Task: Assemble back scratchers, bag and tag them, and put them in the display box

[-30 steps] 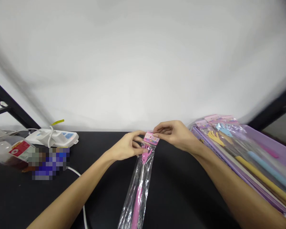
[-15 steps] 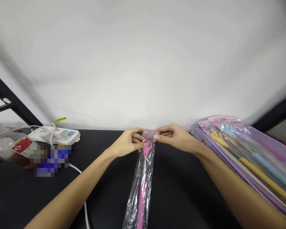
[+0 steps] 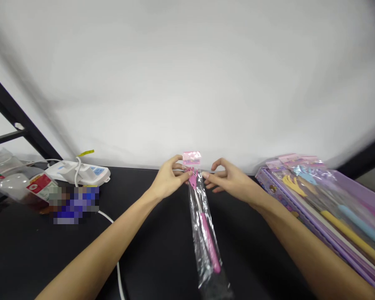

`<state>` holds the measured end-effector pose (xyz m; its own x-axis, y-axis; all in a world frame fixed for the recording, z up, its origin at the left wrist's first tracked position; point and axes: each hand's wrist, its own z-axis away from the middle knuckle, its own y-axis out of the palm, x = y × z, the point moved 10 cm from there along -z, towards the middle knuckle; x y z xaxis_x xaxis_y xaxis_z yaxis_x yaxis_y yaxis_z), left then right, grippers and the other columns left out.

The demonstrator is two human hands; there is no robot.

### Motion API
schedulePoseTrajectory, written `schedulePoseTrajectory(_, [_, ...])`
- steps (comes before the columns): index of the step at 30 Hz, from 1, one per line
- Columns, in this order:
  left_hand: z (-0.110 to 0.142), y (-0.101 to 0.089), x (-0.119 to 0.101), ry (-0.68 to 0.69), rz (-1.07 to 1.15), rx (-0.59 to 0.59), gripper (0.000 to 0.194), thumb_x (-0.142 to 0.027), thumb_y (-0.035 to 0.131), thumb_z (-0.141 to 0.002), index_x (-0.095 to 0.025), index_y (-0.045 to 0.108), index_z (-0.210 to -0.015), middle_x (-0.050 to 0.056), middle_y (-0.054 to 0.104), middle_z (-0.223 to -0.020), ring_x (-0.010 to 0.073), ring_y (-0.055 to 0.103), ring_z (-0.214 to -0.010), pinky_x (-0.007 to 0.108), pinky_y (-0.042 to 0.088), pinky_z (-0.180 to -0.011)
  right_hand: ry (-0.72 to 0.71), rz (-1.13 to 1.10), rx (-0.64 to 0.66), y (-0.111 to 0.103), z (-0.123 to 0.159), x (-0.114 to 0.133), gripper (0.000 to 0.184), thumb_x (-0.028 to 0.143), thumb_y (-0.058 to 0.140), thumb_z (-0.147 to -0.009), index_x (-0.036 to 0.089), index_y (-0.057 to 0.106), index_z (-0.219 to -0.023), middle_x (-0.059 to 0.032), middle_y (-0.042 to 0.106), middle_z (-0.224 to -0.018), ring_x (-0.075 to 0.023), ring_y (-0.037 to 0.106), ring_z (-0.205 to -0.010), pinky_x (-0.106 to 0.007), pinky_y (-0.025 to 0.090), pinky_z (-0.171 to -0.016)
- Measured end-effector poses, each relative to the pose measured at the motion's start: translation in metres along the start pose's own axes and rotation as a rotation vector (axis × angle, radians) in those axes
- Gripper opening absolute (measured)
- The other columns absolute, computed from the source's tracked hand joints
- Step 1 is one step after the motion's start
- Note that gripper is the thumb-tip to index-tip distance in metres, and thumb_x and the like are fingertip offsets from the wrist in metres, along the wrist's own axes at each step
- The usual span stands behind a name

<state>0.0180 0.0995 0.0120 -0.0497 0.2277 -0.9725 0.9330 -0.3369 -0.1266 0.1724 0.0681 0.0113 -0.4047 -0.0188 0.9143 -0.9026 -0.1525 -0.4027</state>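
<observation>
A pink back scratcher [image 3: 210, 241] with a small hand-shaped head and a metal shaft lies inside a clear plastic sleeve [image 3: 197, 227] with a pink header card [image 3: 191, 157]. My left hand [image 3: 168, 177] pinches the sleeve near the scratcher's head, thumb on top, just below the card. Close by on the other side, my right hand [image 3: 226, 179] has its fingers apart and curved. Its thumb tip is by the sleeve's right edge; whether it touches the plastic I cannot tell.
At right, a purple box [image 3: 278, 208] holds several packaged back scratchers in yellow, blue and other colours. On the left are a white power strip [image 3: 78, 173], a plastic bottle with a red label [image 3: 39, 186] and a white cable [image 3: 120, 279]. A white wall [image 3: 187, 83] stands behind the black table [image 3: 162, 258].
The sleeve's lower end has swung right and moved farther away, so the whole pink handle shows. My right hand has let go of the header card and moved slightly off.
</observation>
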Motion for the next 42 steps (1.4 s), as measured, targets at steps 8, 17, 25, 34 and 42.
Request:
schedulePoseTrajectory(8, [-0.002, -0.017, 0.002, 0.012, 0.111, -0.367, 0.037, -0.026, 0.066, -0.082, -0.022, 0.046, -0.112, 0.006, 0.056, -0.114, 0.0132, 0.068, -0.082, 0.029, 0.058, -0.078, -0.119, 0.108, 0.057, 0.005, 0.026, 0.016, 0.025, 0.035, 0.069, -0.077, 0.021, 0.051, -0.087, 0.0048, 0.056, -0.066, -0.0124, 0.058, -0.062, -0.025, 0.044, -0.059])
schedulePoseTrajectory(17, [-0.02, 0.12, -0.007, -0.1, 0.118, 0.103, 0.042, -0.042, 0.062, -0.086, -0.024, 0.045, -0.12, 0.005, 0.051, -0.108, 0.0132, 0.069, -0.074, 0.027, 0.059, -0.065, -0.014, 0.538, -0.526, -0.166, 0.088, 0.017, 0.023, 0.04, 0.067, -0.073, 0.021, 0.06, -0.085, -0.002, 0.067, -0.072, -0.0186, 0.063, -0.066, -0.028, 0.044, -0.061])
schedulePoseTrajectory(25, [-0.022, 0.227, -0.001, 0.009, -0.102, 0.422, 0.029, -0.032, 0.055, -0.089, -0.021, 0.051, -0.115, 0.007, 0.049, -0.113, 0.0083, 0.064, -0.064, 0.023, 0.055, -0.057, 0.143, 0.959, -0.685, -0.234, 0.143, -0.039, 0.016, 0.038, 0.061, -0.075, 0.022, 0.063, -0.074, -0.0063, 0.067, -0.075, -0.0257, 0.062, -0.076, -0.035, 0.043, -0.069])
schedulePoseTrajectory(34, [-0.022, 0.248, 0.001, 0.133, -0.232, 0.476, 0.029, -0.033, 0.053, -0.088, -0.022, 0.055, -0.114, 0.005, 0.055, -0.106, 0.0094, 0.06, -0.066, 0.025, 0.053, -0.061, -0.019, 1.053, -0.725, -0.211, 0.157, -0.026, 0.017, 0.035, 0.064, -0.073, 0.021, 0.062, -0.064, -0.0112, 0.063, -0.101, -0.0309, 0.055, -0.099, -0.041, 0.041, -0.084])
schedulePoseTrajectory(42, [-0.014, 0.17, -0.01, 0.14, -0.481, 0.538, 0.024, -0.035, 0.053, -0.088, -0.02, 0.063, -0.104, 0.003, 0.067, -0.088, 0.0167, 0.063, -0.078, 0.028, 0.05, -0.07, -0.044, 0.781, -0.473, -0.14, 0.099, 0.011, 0.017, 0.037, 0.062, -0.077, 0.023, 0.059, -0.069, -0.0007, 0.063, -0.068, -0.0176, 0.056, -0.063, -0.03, 0.037, -0.058])
